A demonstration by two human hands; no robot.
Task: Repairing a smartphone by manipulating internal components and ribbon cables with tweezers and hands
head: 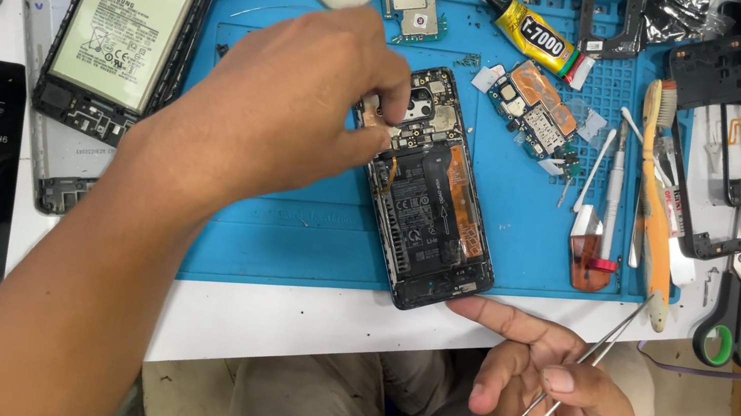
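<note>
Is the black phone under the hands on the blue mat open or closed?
Open: the black phone has no back cover, exposing its battery and circuit board; the left hand touches its top.

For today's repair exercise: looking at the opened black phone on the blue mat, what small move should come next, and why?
Probably bring the metal tweezers up: the left hand pinches a small part at the top of the opened black phone, while the right hand only steadies its lower corner with one finger, tweezers idle.
</note>
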